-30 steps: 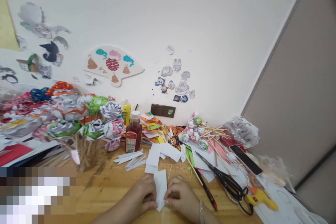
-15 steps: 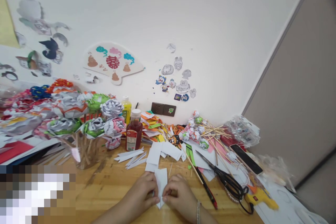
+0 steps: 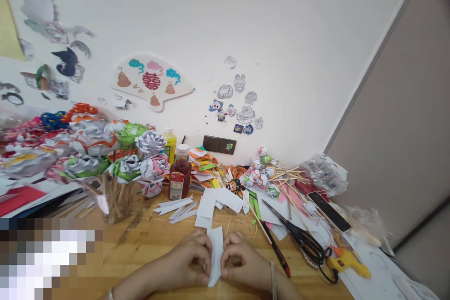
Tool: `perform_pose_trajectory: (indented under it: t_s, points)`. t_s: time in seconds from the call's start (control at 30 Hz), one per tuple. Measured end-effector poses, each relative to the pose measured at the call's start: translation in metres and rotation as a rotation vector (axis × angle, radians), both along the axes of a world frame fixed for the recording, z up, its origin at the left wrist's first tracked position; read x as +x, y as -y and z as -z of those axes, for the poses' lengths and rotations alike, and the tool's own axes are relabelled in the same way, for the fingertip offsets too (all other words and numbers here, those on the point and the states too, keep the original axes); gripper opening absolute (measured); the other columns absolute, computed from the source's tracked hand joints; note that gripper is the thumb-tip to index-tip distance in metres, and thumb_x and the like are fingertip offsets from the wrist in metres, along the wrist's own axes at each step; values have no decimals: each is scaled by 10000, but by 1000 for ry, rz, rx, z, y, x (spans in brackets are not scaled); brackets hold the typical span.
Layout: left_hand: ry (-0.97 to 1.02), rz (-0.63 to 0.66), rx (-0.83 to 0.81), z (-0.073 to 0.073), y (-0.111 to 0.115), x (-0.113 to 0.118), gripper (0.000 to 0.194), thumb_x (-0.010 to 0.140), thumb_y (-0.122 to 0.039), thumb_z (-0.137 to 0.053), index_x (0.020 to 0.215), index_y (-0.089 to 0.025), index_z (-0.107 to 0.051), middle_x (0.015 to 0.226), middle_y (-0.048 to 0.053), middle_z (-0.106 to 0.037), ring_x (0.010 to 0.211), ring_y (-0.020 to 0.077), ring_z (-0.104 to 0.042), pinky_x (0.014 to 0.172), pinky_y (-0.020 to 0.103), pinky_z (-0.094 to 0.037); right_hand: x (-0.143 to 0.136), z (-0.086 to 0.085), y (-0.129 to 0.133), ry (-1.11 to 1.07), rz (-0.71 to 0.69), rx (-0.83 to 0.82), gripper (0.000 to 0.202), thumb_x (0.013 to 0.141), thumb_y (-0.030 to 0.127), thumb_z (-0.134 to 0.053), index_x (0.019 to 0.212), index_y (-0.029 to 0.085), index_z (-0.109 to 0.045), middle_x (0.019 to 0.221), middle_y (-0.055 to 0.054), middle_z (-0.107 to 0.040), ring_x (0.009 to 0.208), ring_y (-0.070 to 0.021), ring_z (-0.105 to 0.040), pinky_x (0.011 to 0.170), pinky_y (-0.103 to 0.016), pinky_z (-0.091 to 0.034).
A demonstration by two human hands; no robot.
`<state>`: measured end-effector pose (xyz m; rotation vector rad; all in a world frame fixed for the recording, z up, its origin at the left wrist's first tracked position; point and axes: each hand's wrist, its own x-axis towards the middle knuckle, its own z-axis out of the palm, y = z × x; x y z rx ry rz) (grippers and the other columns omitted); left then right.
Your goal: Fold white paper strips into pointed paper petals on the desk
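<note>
A narrow strip of white paper (image 3: 216,248) stands between my two hands, just above the wooden table (image 3: 147,248). My left hand (image 3: 193,258) is closed on its left edge, with thumb and fingers curled. On the right edge, my right hand (image 3: 239,260) pinches the paper between thumb and fingers. Just beyond lie white paper pieces (image 3: 206,204). Thin folded white strips (image 3: 176,208) are spread to the left of them. A silvery bracelet circles my right wrist.
Paper flowers on sticks (image 3: 87,164) crowd the left, some in a clear container (image 3: 119,201). A red bottle (image 3: 180,173) stands at the back. To the right lie a red-and-black pen (image 3: 277,251), black scissors (image 3: 298,234), a phone (image 3: 329,211) and a yellow glue gun (image 3: 349,262).
My hands have shifted slightly toward me with the paper. The paper's near end, pointed before, now looks like a narrower, straighter strip. The view has moved slightly.
</note>
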<state>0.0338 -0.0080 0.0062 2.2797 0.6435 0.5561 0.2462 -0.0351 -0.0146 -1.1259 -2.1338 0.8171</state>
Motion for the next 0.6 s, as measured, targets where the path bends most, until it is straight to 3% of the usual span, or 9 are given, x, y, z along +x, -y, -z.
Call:
perform_pose_trajectory:
  t_s: [0.2, 0.43, 0.6]
  points:
    - [14, -19, 6, 7, -2, 3, 147, 662, -344, -759, 633, -229, -673, 876, -13, -657, 919, 169, -542, 809, 249, -390, -4, -1, 1, 58, 38, 31, 113, 627, 186, -781, 665, 210, -677, 798, 21, -537, 870, -165, -503, 783, -269, -350]
    - [-4, -196, 89, 23, -3, 11, 160, 609, -185, -775, 577, -201, -619, 829, -16, -632, 883, 170, -525, 770, 242, -387, -14, -3, 5, 144, 161, 58, 118, 636, 148, -765, 674, 211, -672, 779, 22, -566, 852, -168, -503, 785, -276, -332]
    - [-6, -184, 115, 27, -4, 11, 162, 635, -198, -764, 593, -197, -608, 830, -11, -615, 882, 175, -506, 757, 247, -372, -17, -5, 8, 149, 184, 54, 128, 646, 138, -759, 697, 221, -677, 793, 18, -566, 865, -174, -493, 778, -271, -330]
